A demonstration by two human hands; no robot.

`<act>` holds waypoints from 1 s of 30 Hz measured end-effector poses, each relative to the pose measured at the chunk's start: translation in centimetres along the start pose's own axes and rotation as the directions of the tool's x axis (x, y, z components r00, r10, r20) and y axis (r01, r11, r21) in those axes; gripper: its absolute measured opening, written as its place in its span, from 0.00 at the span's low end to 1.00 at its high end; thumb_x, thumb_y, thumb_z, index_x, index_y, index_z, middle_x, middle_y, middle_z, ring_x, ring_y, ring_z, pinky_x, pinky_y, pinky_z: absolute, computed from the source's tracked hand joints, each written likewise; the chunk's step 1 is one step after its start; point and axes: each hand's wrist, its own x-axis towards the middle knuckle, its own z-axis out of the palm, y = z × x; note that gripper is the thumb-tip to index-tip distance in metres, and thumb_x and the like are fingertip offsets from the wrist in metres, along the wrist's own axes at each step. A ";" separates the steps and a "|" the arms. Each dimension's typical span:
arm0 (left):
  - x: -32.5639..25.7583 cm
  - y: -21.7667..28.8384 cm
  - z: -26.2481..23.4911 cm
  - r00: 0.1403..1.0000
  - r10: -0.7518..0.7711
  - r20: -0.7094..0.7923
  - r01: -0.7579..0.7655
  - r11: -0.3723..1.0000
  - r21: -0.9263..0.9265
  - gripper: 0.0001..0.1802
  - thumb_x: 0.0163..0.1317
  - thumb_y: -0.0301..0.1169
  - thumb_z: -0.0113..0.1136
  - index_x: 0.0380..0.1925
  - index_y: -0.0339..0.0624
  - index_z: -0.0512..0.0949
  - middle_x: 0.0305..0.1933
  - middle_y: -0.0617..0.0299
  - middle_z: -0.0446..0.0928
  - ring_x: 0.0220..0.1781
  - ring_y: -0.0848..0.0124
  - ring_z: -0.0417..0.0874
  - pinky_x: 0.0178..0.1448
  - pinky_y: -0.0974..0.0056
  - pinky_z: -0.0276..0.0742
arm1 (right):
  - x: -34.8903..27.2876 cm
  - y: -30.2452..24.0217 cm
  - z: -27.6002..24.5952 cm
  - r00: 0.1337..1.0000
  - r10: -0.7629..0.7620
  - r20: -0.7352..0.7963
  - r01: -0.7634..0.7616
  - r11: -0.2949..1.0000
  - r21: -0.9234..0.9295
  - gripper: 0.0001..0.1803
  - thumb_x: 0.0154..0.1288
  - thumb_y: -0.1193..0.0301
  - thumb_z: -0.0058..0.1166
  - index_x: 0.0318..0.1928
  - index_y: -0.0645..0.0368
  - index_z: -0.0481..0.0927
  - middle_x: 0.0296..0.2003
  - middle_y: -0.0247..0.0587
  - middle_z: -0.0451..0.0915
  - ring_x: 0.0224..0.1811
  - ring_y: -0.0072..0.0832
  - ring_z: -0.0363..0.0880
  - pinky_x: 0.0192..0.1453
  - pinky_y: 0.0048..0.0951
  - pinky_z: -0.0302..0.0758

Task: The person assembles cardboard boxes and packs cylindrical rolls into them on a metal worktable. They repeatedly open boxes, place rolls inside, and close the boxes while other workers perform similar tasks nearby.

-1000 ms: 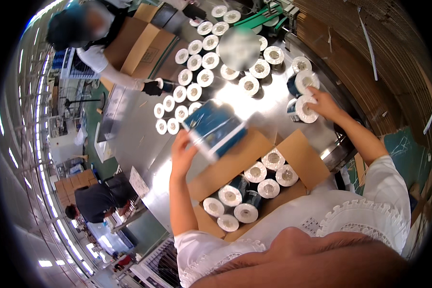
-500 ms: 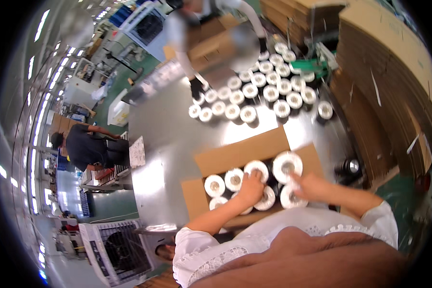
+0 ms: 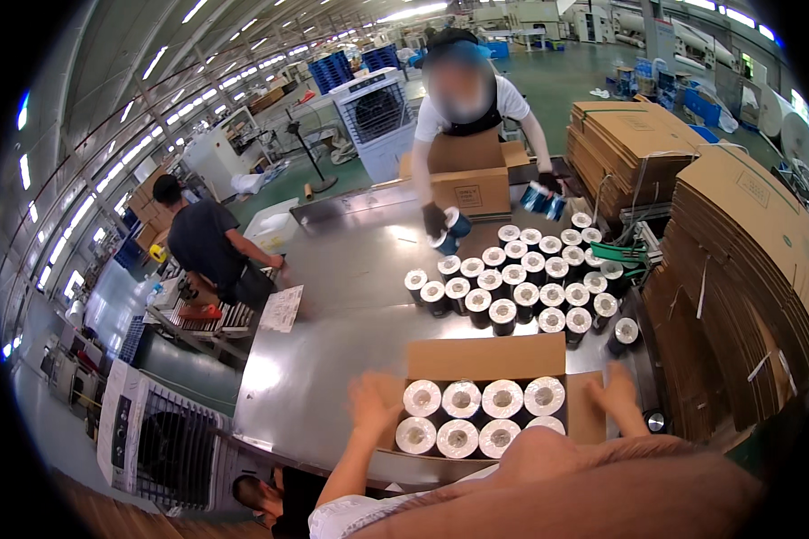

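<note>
An open cardboard box [image 3: 485, 357] sits on the metal table [image 3: 351, 296] right in front of me, filled with several upright white-topped rolls [image 3: 476, 413]. My left hand [image 3: 375, 402] hovers open at the box's left side, fingers spread, holding nothing. At the box's right flap my right hand [image 3: 617, 393] is raised, open and blurred, also holding nothing. Farther back on the table stand several more rolls [image 3: 521, 283] in rows.
Across the table a person in gloves holds a roll [image 3: 449, 229] in one hand and a blue pack [image 3: 543, 199] in the other, behind a cardboard box [image 3: 469, 184]. Flat cardboard stacks [image 3: 737, 234] rise on the right. Another person [image 3: 208, 247] works at left; a cooling fan [image 3: 157, 440] stands below.
My hands have lifted off the rolls in the box and moved apart to its sides. My view has tilted up, showing the far side of the table.
</note>
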 end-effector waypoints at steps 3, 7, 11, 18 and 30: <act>-2.1 -5.1 -0.2 0.952 -0.226 0.207 0.247 0.965 -0.083 0.37 0.48 0.43 0.69 0.60 0.50 0.69 0.56 0.40 0.73 0.57 0.50 0.76 0.60 0.54 0.72 | 3.0 0.3 -1.3 0.493 0.260 0.830 -0.582 0.808 0.093 0.27 0.54 0.52 0.64 0.39 0.67 0.81 0.27 0.45 0.82 0.30 0.36 0.83 0.33 0.36 0.79; -6.2 -0.5 -1.4 0.921 0.160 0.356 -0.082 0.971 -0.224 0.30 0.55 0.47 0.61 0.56 0.47 0.72 0.41 0.46 0.81 0.43 0.48 0.82 0.50 0.50 0.78 | 3.9 -5.3 -0.9 0.684 -0.113 0.721 -0.606 0.462 0.648 0.19 0.62 0.57 0.60 0.30 0.63 0.80 0.21 0.33 0.77 0.21 0.20 0.74 0.23 0.24 0.70; -6.2 1.4 5.7 0.884 0.405 0.234 -0.398 0.914 -0.078 0.21 0.59 0.43 0.55 0.49 0.45 0.77 0.34 0.46 0.81 0.37 0.48 0.82 0.43 0.48 0.78 | 3.2 -9.6 3.3 0.390 -0.344 0.854 -0.747 0.424 0.512 0.16 0.64 0.57 0.58 0.37 0.58 0.79 0.27 0.30 0.77 0.28 0.19 0.74 0.32 0.22 0.72; -0.2 4.5 11.6 0.832 0.466 -0.302 -0.536 0.817 -0.214 0.22 0.57 0.32 0.57 0.52 0.38 0.72 0.56 0.42 0.71 0.58 0.48 0.72 0.62 0.49 0.67 | 0.8 -8.0 6.9 0.709 -0.244 0.662 -0.488 0.507 0.710 0.33 0.53 0.62 0.67 0.56 0.64 0.69 0.51 0.49 0.74 0.54 0.37 0.73 0.57 0.34 0.72; 8.4 12.8 12.4 0.835 0.502 -0.227 -0.529 0.845 -0.079 0.24 0.63 0.45 0.53 0.46 0.33 0.74 0.45 0.47 0.74 0.58 0.54 0.70 0.72 0.45 0.50 | -8.8 -6.8 3.8 0.723 0.112 0.681 -0.646 0.460 0.610 0.43 0.57 0.65 0.64 0.68 0.63 0.55 0.58 0.51 0.70 0.60 0.39 0.70 0.66 0.35 0.65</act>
